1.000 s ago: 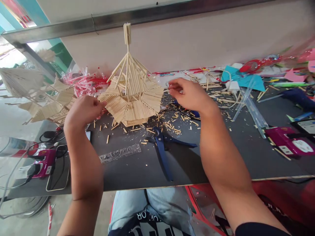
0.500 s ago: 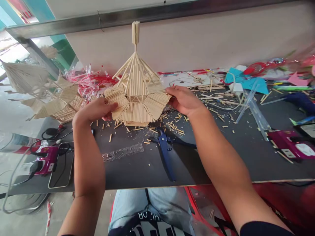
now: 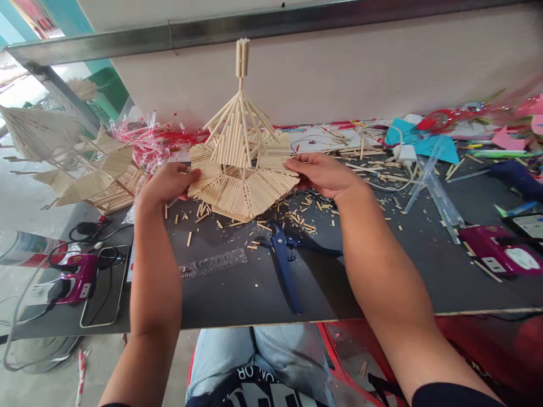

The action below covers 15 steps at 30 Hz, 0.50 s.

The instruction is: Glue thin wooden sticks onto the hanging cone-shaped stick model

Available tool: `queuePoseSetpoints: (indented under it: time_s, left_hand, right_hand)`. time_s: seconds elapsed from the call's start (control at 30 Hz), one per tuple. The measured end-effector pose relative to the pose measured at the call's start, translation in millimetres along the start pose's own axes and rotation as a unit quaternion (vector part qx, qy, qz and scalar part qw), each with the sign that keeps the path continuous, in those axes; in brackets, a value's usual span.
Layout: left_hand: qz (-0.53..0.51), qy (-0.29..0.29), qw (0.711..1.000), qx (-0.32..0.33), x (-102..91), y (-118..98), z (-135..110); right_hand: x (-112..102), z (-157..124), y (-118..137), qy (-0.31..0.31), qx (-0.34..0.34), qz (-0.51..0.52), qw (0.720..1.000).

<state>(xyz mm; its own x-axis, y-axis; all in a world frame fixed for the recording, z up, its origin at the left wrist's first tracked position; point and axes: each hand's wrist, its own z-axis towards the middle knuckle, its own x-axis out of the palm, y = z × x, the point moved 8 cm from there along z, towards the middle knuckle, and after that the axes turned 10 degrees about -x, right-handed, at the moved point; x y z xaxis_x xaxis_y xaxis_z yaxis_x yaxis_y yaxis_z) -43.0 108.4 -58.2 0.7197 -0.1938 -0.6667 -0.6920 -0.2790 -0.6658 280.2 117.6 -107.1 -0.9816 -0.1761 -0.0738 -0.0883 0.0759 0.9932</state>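
Observation:
A pagoda-shaped model made of thin wooden sticks (image 3: 237, 189) stands upright between my hands, with a pointed upper roof, a bundled spire and a wide flared lower roof. My left hand (image 3: 172, 182) pinches the left edge of that lower roof between thumb and fingers. On the opposite edge, my right hand (image 3: 320, 172) grips with the thumb on top and the fingers partly hidden beneath. Below the model lie a dark blue pair of cutters (image 3: 285, 265) and a clear plastic ruler (image 3: 214, 263).
A second stick model (image 3: 93, 175) sits at the left. Cut stick pieces (image 3: 303, 217) litter the dark table (image 3: 237, 302). A phone (image 3: 106, 285) and purple power strips (image 3: 80, 277) lie near the edges. Clear glue sticks (image 3: 439, 186) and blue paper (image 3: 419, 138) are at right.
The stick model has turned a little between my hands and shifted slightly right. Both hands have moved slightly right with it, still holding its lower roof.

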Motion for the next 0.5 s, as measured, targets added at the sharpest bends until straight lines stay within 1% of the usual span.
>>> queuePoseSetpoints:
  time_s: [0.03, 0.1, 0.13, 0.2, 0.33, 0.4, 0.43, 0.5]
  left_hand:
    - [0.022, 0.021, 0.999, -0.042, -1.1, 4.5, -5.8]
    - [0.031, 0.089, 0.993, -0.077, 2.8, 5.6, -19.6]
    - [0.023, 0.116, 0.991, -0.070, 5.3, 2.3, -25.6]
    - [0.002, 0.145, 0.988, -0.042, 9.0, -5.4, -32.7]
    - [-0.013, 0.151, 0.988, -0.002, 10.9, -8.6, -28.4]
    - [-0.029, 0.147, 0.989, 0.019, 9.8, -7.6, -22.4]
    - [-0.045, 0.136, 0.989, 0.027, 8.0, -6.9, -18.9]
    - [-0.089, 0.090, 0.991, 0.034, 2.2, -5.0, -11.0]
  right_hand:
    - [0.9, 0.7, 1.1, -0.015, -0.009, -0.002, 1.000]
    - [5.1, 2.7, 4.6, -0.033, -0.036, 0.000, 0.999]
    - [7.7, 3.9, 6.5, -0.037, -0.053, 0.005, 0.998]
    - [11.3, 6.2, 8.8, -0.045, -0.076, 0.029, 0.996]
    - [10.4, 8.0, 4.9, -0.063, -0.066, 0.070, 0.993]
    - [8.6, 6.3, 4.2, -0.058, -0.055, 0.078, 0.994]
    - [8.1, 4.8, 4.2, -0.050, -0.047, 0.077, 0.995]
    - [6.8, 0.8, 4.5, -0.032, -0.028, 0.064, 0.997]
